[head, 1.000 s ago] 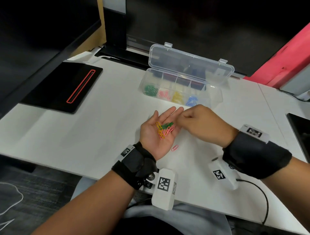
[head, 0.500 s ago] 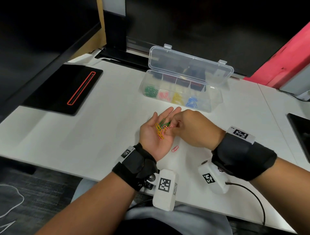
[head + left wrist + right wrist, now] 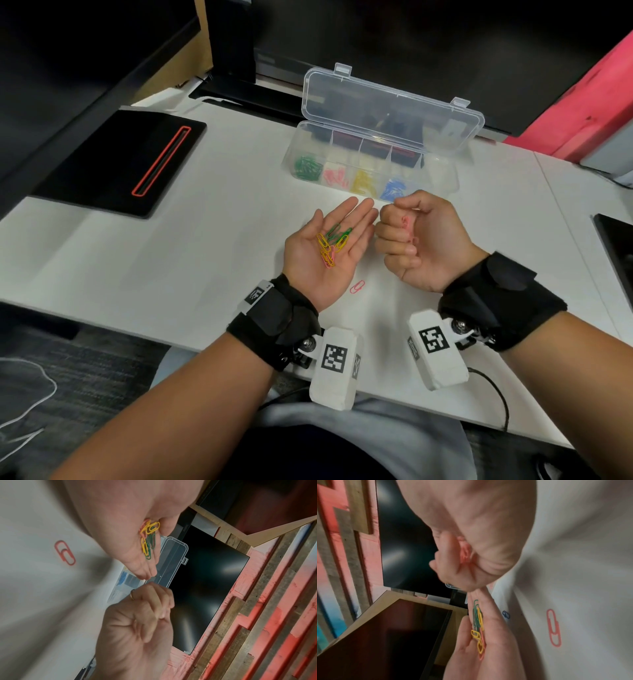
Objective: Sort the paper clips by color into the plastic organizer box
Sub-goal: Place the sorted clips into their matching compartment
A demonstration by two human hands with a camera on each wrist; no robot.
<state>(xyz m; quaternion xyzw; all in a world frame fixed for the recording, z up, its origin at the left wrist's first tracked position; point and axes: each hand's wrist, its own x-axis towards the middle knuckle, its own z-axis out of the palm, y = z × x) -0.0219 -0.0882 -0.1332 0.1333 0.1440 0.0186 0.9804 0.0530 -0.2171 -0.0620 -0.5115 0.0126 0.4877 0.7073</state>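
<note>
My left hand (image 3: 329,246) lies palm up over the table, fingers straight, carrying a small pile of green, yellow and pink paper clips (image 3: 331,244) (image 3: 148,539) (image 3: 478,626). Just to its right my right hand (image 3: 411,236) is curled into a loose fist, with pink paper clips (image 3: 407,224) (image 3: 465,553) held inside its fingers. One pink clip (image 3: 357,286) (image 3: 65,553) (image 3: 553,627) lies on the table below the hands. The clear organizer box (image 3: 442,178) stands open behind them, holding green, pink, yellow and blue clips in separate compartments.
A black pad with a red outline (image 3: 116,164) lies at the left. Dark monitors stand along the back. Another dark object (image 3: 616,240) sits at the right table edge. A blue clip (image 3: 506,614) lies on the table by the box.
My right hand has drawn back from the left palm and turned over into a fist with pink clips in it. The left hand has stayed in place, palm up.
</note>
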